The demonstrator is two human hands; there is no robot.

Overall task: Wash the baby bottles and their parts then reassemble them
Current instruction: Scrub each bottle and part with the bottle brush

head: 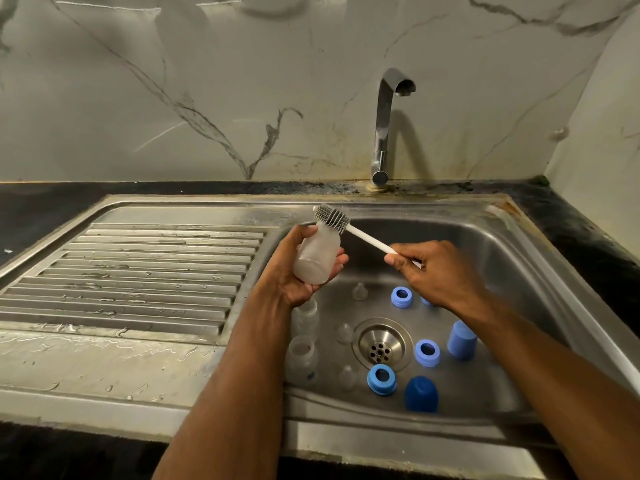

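1. Head view: no brand or lettering can be read; a dark mark low on one bottle in the sink is too blurred to make out.
2. A blue piece at 3 o'clock of a collar ring is mostly hidden by the right wrist.
3. A frosted bottle, tilted above the basin's 10 o'clock corner, is gripped by the left hand, fingers curled round it.
4. A brush is pinched by its white handle in the right hand, bristles at the bottle's mouth.

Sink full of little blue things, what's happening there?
A person is washing baby bottles. The left hand grips a frosted clear plastic bottle, and the right hand holds a white-handled grey bottle brush with its bristles at the bottle's mouth. More clear bottles, clear teats, blue screw rings and blue caps wait in the steel sink. No water shows at the chrome tap.
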